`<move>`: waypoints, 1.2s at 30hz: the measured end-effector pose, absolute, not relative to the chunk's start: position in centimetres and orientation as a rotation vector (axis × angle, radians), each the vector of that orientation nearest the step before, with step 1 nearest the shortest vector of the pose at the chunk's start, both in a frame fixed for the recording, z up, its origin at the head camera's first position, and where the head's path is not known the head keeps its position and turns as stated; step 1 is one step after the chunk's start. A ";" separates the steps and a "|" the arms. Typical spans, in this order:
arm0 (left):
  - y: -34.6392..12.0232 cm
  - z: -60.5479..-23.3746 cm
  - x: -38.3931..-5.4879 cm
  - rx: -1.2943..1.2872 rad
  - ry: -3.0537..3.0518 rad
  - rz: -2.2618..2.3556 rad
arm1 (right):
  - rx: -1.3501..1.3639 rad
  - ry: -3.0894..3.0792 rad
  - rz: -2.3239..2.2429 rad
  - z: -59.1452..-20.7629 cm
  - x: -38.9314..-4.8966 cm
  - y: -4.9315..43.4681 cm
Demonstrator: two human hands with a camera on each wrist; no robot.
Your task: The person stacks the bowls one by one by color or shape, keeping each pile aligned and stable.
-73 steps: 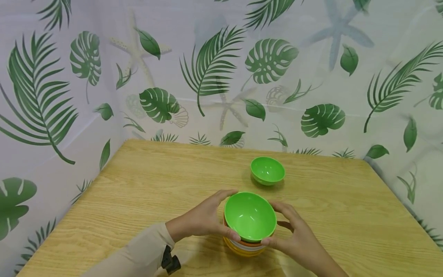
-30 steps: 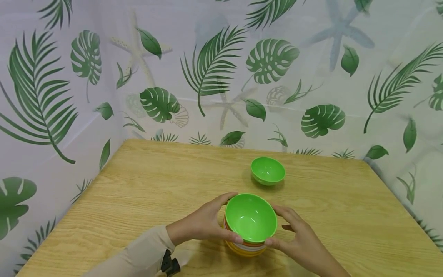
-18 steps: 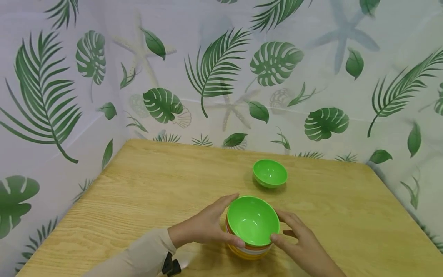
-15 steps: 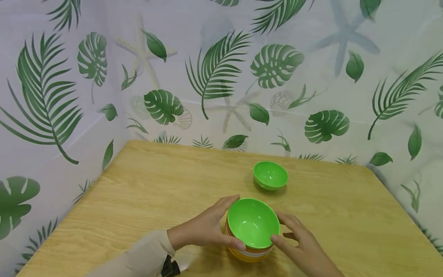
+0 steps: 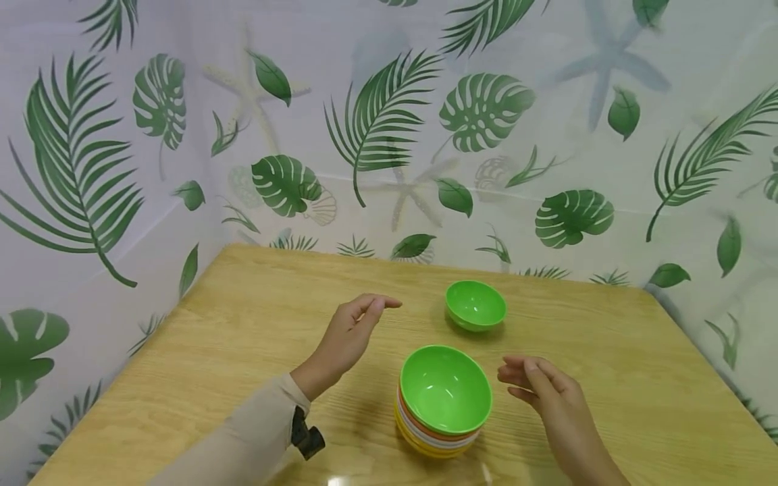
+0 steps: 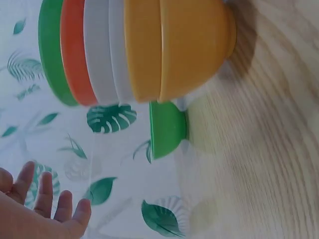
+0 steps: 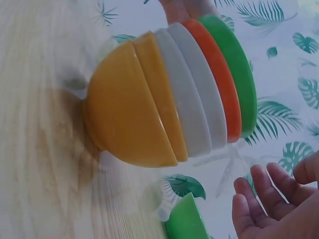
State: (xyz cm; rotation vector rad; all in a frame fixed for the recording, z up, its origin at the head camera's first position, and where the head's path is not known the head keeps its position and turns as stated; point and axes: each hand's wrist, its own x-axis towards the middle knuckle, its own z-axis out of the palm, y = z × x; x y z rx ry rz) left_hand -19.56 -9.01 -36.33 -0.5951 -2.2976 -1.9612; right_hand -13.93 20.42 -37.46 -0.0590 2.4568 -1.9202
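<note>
A stack of nested bowls stands upright on the table, topped by a green bowl (image 5: 446,390). Beneath it, in the right wrist view, come an orange bowl (image 7: 214,74), two greyish-white bowls (image 7: 184,94) and two yellow bowls (image 7: 124,109) at the bottom. My left hand (image 5: 343,341) hovers to the left of and beyond the stack, fingers loosely extended and holding nothing. To the right of the stack, my right hand (image 5: 556,401) is also free of it, its fingers relaxed and spread in the right wrist view. Neither hand touches a bowl.
A single green bowl (image 5: 475,306) sits farther back on the wooden table (image 5: 292,290), behind the stack. Leaf-patterned cloth (image 5: 389,135) hangs along the table's back and sides. A black device (image 5: 306,435) is strapped at the left wrist.
Both hands, earlier around the rim of the top green bowl, have let go. The left moved away up and left, the right moved off to the right. The stack stays in place.
</note>
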 end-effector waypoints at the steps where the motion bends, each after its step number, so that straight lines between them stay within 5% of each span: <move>1: -9.2 -36.4 -19.8 -0.564 -2.268 -2.025 | -0.032 2.414 -1.965 -37.5 -14.2 20.6; 18: -10.3 -39.0 -22.2 -0.293 -1.991 -2.489 | 0.372 1.350 -2.430 -39.7 -19.8 24.4; 36: -9.5 -39.6 -22.4 -0.259 -2.055 -2.545 | 0.481 1.336 -2.391 -39.3 -22.9 23.7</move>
